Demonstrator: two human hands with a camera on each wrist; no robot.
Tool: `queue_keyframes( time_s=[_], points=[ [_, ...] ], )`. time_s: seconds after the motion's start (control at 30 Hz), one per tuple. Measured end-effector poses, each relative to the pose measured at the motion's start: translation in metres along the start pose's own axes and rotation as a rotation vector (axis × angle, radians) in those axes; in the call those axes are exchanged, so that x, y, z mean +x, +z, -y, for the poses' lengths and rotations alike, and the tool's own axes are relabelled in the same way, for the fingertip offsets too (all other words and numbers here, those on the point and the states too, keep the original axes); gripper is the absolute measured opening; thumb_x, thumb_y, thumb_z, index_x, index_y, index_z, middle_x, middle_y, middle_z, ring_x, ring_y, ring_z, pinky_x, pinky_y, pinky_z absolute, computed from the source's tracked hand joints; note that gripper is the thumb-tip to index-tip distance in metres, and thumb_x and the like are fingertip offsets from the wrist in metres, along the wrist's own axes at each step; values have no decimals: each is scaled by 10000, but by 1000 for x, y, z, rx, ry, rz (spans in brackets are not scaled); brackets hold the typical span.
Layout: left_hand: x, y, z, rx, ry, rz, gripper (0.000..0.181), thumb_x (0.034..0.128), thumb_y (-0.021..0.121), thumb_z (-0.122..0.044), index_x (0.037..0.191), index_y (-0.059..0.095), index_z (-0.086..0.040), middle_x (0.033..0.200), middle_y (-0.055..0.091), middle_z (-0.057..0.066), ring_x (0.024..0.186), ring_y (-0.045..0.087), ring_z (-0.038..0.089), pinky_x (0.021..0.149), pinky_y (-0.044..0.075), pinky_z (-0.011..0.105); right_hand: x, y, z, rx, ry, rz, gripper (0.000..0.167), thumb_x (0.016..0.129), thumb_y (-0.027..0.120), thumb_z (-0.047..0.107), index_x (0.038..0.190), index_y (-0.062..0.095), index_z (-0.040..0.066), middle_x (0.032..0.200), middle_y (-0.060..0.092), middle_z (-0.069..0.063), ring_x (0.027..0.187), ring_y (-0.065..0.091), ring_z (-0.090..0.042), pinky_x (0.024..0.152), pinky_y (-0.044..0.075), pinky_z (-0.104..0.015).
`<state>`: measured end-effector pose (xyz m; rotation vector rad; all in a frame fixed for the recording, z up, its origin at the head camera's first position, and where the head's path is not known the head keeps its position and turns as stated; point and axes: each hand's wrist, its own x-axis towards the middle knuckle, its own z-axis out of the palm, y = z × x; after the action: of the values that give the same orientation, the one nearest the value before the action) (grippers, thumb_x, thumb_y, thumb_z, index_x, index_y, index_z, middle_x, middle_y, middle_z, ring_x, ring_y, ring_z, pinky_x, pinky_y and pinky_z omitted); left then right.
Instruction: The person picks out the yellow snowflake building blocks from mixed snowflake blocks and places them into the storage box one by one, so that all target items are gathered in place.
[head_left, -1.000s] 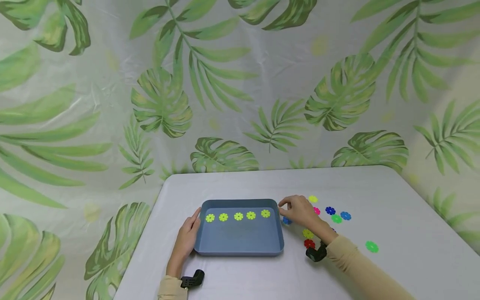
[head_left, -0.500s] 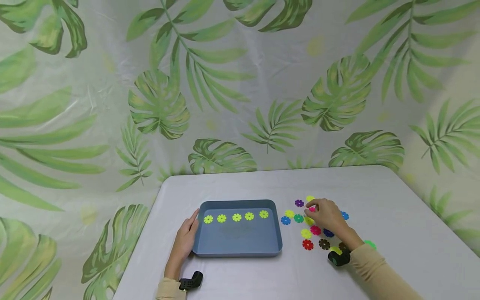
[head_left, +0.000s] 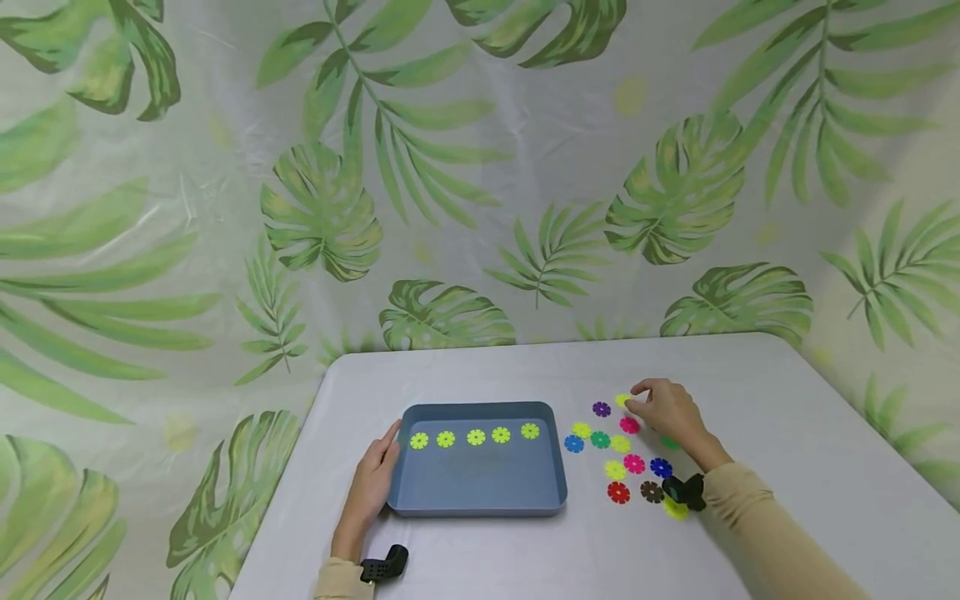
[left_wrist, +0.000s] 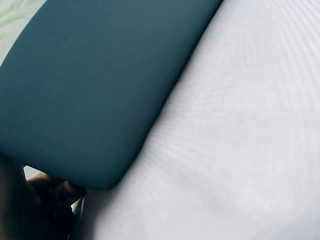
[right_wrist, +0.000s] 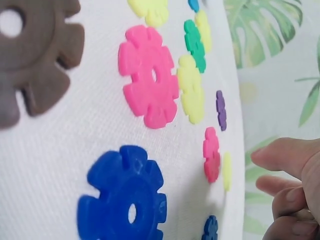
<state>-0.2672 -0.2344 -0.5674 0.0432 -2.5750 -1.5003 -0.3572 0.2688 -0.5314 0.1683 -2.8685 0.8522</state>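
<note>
My left hand (head_left: 371, 479) grips the left wall of a blue-grey tray (head_left: 480, 487); in the left wrist view its dark fingers show by the corner of the tray (left_wrist: 100, 100). Inside the tray, several yellow interlocking plastic discs (head_left: 476, 437) lie in a row along the far side. My right hand (head_left: 671, 412) hovers over the loose discs, its thumb and index finger apart with nothing between them. Closest to its fingertips lies a yellow disc (head_left: 622, 401), seen thin and edge-on in the right wrist view. A pink disc (head_left: 629, 426) lies just nearer.
Right of the tray, more notched discs are scattered on the white table (head_left: 480, 558): purple (head_left: 602, 409), light blue (head_left: 574, 443), red (head_left: 618, 492), brown (head_left: 652, 492), dark blue (head_left: 661, 467) and several yellow ones. A leaf-patterned curtain (head_left: 450, 167) hangs behind the table.
My right hand has moved from the tray's right edge out over the loose discs, then slightly farther toward the far yellow one. The left hand stays at the tray.
</note>
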Motion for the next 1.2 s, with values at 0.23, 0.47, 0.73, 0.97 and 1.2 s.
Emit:
queue_keyframes(
  time_s=[0.23,0.47,0.73,0.97,1.2],
  points=[
    [-1,2,2,-1,-1,9,449,1111,421,-247,1546,444,-140,926,482,62,769,401,197,762,351,361,2,6,-4,-21,30,26,481,888,772,322,1157,700,-70,1006,694,-231,737,598,-246,579,478,-376],
    [0,2,3,-14,-9,4,447,1110,424,-257,1545,449,-159,899,447,65,744,375,202,739,340,364,6,10,-5,-39,47,65,536,866,788,367,1145,703,-83,1090,685,-266,759,567,-249,639,495,-416],
    [1,1,3,-12,-4,-3,447,1109,424,-276,1543,455,-171,914,471,60,752,390,200,748,346,365,9,12,-4,-56,31,71,502,867,793,348,1105,720,-89,1137,674,-289,769,597,-253,629,512,-426],
    [0,1,2,-14,2,-8,454,1108,422,-308,1540,460,-174,910,464,59,744,385,196,738,346,357,14,11,-5,-71,30,65,481,870,786,341,1078,728,-88,1135,671,-293,793,624,-290,637,526,-457],
    [0,1,2,-12,11,-7,449,1109,423,-283,1542,456,-166,920,481,58,745,390,194,732,350,351,19,13,-7,-87,67,73,484,853,800,363,1043,737,-77,1089,683,-269,785,613,-288,675,525,-480]
  ],
)
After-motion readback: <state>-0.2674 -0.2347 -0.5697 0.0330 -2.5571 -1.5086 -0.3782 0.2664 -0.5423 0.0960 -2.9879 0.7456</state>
